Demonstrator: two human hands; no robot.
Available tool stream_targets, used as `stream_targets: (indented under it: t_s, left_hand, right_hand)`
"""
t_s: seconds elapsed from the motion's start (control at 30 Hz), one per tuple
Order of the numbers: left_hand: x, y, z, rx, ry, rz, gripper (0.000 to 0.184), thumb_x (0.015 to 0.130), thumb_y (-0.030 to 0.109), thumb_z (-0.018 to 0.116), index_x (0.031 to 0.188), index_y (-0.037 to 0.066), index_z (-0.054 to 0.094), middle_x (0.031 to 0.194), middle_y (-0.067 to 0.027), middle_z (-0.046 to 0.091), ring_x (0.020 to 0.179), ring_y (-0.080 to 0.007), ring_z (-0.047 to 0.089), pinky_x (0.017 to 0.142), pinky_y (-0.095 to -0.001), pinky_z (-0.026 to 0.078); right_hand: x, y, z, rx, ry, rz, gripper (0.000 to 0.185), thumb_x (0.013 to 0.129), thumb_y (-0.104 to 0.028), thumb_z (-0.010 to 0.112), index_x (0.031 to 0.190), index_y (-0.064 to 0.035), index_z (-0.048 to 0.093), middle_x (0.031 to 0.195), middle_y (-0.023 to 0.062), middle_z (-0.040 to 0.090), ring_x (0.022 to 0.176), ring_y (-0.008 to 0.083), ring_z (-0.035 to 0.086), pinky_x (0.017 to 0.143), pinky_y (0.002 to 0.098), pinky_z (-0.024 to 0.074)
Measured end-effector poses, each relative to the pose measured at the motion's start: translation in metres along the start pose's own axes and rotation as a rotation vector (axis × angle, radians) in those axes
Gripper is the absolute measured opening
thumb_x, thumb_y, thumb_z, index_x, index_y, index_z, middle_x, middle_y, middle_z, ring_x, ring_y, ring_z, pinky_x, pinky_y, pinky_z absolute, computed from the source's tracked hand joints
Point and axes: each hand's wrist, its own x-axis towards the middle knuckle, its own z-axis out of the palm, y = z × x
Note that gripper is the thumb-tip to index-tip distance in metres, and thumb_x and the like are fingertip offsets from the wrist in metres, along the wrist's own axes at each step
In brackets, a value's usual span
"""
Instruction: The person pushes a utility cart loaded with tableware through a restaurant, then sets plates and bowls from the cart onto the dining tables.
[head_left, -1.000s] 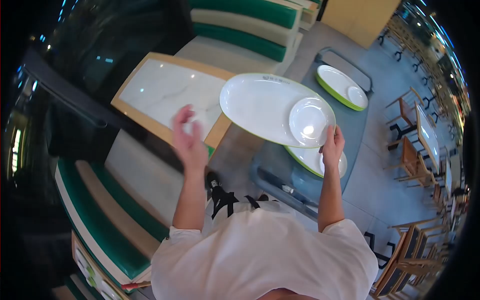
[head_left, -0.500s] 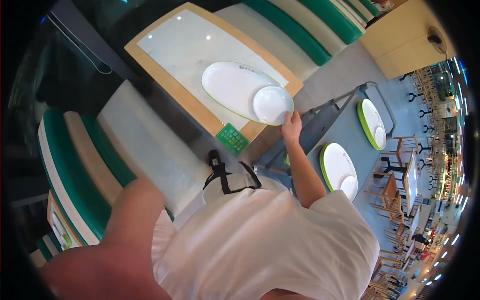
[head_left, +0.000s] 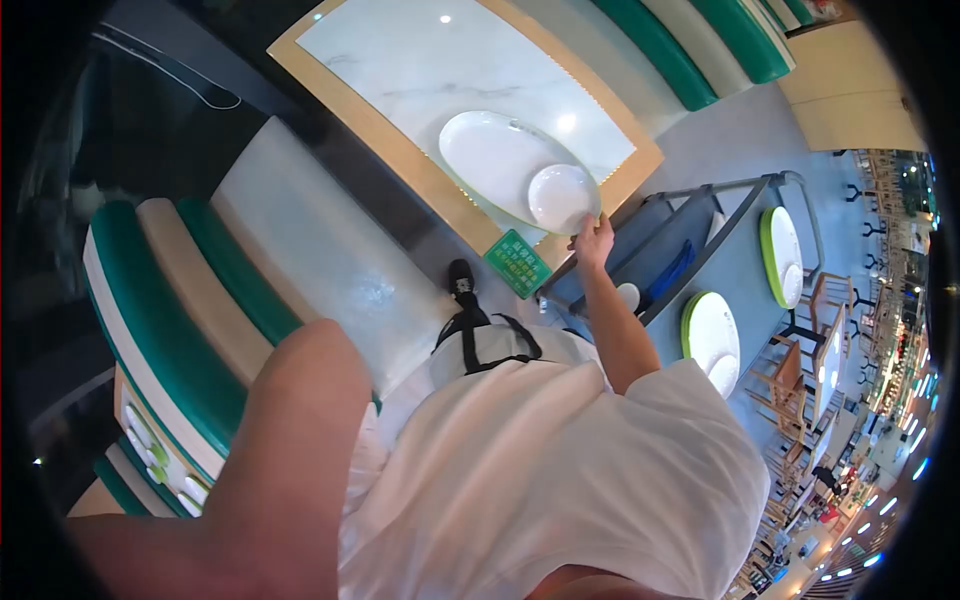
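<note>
My right hand [head_left: 593, 240] grips the near end of a large white oval plate [head_left: 490, 150] with a green rim, fingers at its edge. A small round white dish [head_left: 563, 198] rests on the near end of that plate. Beneath or just below the plate lies the table [head_left: 400, 60], which has a marble-patterned top and a wooden border; whether the plate touches it I cannot tell. At the table's near corner is a green card [head_left: 517, 264] with pale lettering. My left arm is bent at lower left, its hand out of view.
To the right stands a grey trolley [head_left: 715, 255] bearing a near plate stack [head_left: 707, 325] and a far plate stack [head_left: 783, 245]. Its lower level holds a blue item [head_left: 672, 272] and a small white dish [head_left: 628, 296]. A padded bench [head_left: 310, 240] is on the left.
The view has shifted, showing more of the trolley's lower level. My right hand still holds the oval plate, which looks smaller and closer to the tabletop.
</note>
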Motion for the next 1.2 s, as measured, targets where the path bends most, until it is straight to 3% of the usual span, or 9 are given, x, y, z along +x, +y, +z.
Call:
stream_targets:
  t_s: [0.07,0.17,0.3,0.37,0.7,0.93,1.03,1.2]
  left_hand:
    - [-0.001,-0.008,-0.002,-0.014,-0.003,-0.024,0.044,0.104,0.048,0.044,0.143,0.029,0.044,0.159,-0.0068,0.037,0.154,-0.0246,0.023,0.121,-0.0471,0.016]
    - [-0.002,-0.017,-0.005,-0.032,-0.013,-0.057,0.042,0.104,0.047,0.045,0.141,0.028,0.045,0.159,-0.0072,0.038,0.154,-0.0244,0.024,0.121,-0.0468,0.017]
    - [-0.008,-0.022,-0.006,-0.052,0.008,-0.098,0.039,0.104,0.045,0.046,0.138,0.026,0.046,0.158,-0.0077,0.039,0.153,-0.0243,0.025,0.121,-0.0463,0.018]
    - [-0.006,-0.022,-0.008,-0.059,-0.005,-0.108,0.038,0.103,0.044,0.047,0.137,0.025,0.047,0.157,-0.0080,0.039,0.153,-0.0242,0.025,0.121,-0.0460,0.018]
    - [-0.006,-0.020,-0.006,-0.123,0.005,-0.153,0.032,0.103,0.039,0.050,0.129,0.020,0.051,0.154,-0.0093,0.042,0.152,-0.0238,0.027,0.120,-0.0448,0.020]
    - [-0.008,-0.019,-0.004,-0.157,0.023,-0.194,0.028,0.102,0.035,0.052,0.124,0.017,0.054,0.153,-0.0102,0.044,0.152,-0.0235,0.028,0.120,-0.0439,0.021]
    - [-0.004,-0.019,-0.011,-0.149,0.023,-0.205,0.027,0.102,0.033,0.053,0.122,0.016,0.055,0.152,-0.0106,0.045,0.152,-0.0234,0.028,0.120,-0.0435,0.022]
    - [-0.014,-0.025,-0.014,-0.149,0.066,-0.235,0.024,0.102,0.031,0.054,0.118,0.013,0.057,0.150,-0.0113,0.046,0.151,-0.0232,0.029,0.120,-0.0429,0.023]
  right_hand:
    - [0.000,-0.006,0.001,0.014,-0.001,0.040,0.037,0.104,-0.025,0.056,0.128,0.0027,0.061,0.069,0.0119,0.066,0.052,0.0169,0.064,0.044,0.0329,0.0534]
    - [0.009,0.013,0.011,0.006,-0.028,0.028,0.047,0.104,-0.026,0.055,0.139,0.0063,0.056,0.071,0.0156,0.069,0.052,0.0202,0.067,0.044,0.0354,0.0556]
    - [0.003,0.019,0.025,-0.037,0.025,0.086,0.045,0.104,-0.025,0.055,0.137,0.0056,0.057,0.071,0.0149,0.070,0.052,0.0201,0.067,0.044,0.0355,0.0559]
    - [-0.005,0.022,0.033,0.024,0.029,0.076,0.039,0.104,-0.026,0.057,0.128,0.0045,0.060,0.069,0.0119,0.066,0.052,0.0170,0.064,0.044,0.0326,0.0537]
    - [-0.015,0.049,0.046,0.003,0.015,0.164,0.042,0.104,-0.026,0.055,0.136,0.0014,0.055,0.070,0.0159,0.069,0.049,0.0216,0.067,0.045,0.0368,0.0542]
    - [-0.011,0.056,0.057,-0.107,0.001,0.177,0.038,0.105,-0.028,0.054,0.131,-0.0006,0.055,0.073,0.0143,0.070,0.050,0.0198,0.067,0.045,0.0341,0.0515]
    - [-0.005,0.066,0.070,0.017,-0.006,0.208,0.038,0.104,-0.028,0.054,0.131,-0.0002,0.054,0.073,0.0144,0.070,0.051,0.0210,0.068,0.046,0.0341,0.0520]
    - [-0.003,0.028,0.095,-0.122,-0.040,0.203,0.043,0.102,-0.024,0.056,0.136,0.0018,0.050,0.078,0.0172,0.071,0.051,0.0254,0.069,0.048,0.0379,0.0558]
